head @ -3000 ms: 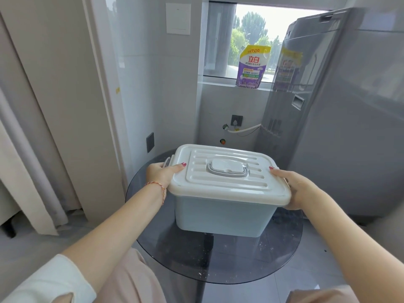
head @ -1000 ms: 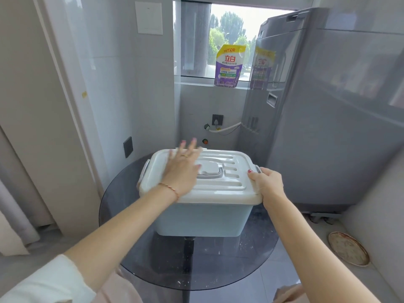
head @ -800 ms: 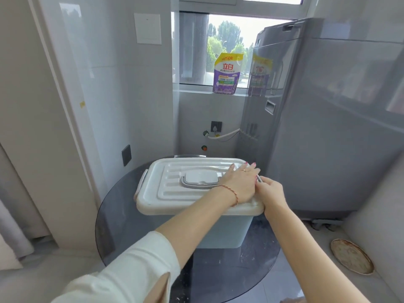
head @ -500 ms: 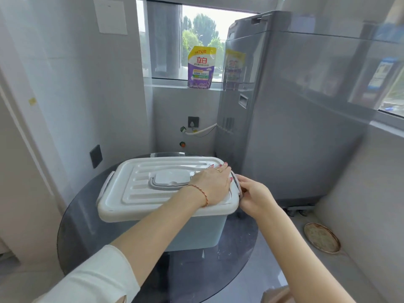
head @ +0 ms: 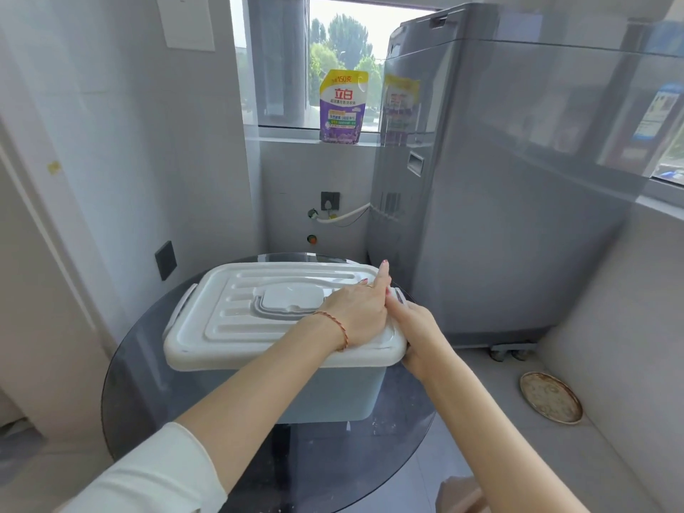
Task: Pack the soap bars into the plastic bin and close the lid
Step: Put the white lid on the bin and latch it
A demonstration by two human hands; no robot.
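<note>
Bin: a pale blue plastic bin (head: 325, 392) stands on a round dark glass table (head: 140, 368), toward its far side.
Lid: a white ribbed lid (head: 237, 312) sits flat on the bin, covering it fully; a fold-down handle (head: 285, 303) lies in the recess at its centre, and a clasp (head: 184, 305) shows at its left edge.
Soap: no bars can be seen; the lid hides the inside of the bin.
Left hand: the left hand (head: 357, 309) reaches across and lies palm down on the right part of the lid, fingers stretched flat toward the far right corner, holding nothing. A red cord bracelet (head: 335, 325) circles the wrist, and a white sleeve (head: 148, 475) covers the near forearm.
Right hand: the right hand (head: 412, 327) is at the bin's right edge, touching the left hand, its fingers curled over the lid's rim at the right clasp (head: 398, 293); how tightly they close cannot be told, as the fingers are mostly hidden.
Surroundings: a grey washing machine (head: 499, 216) stands just right of the table. A purple and yellow detergent pouch (head: 342, 107) stands upright on the far window sill (head: 288, 133). A round rusty plate (head: 549, 398) lies on the floor at right.
</note>
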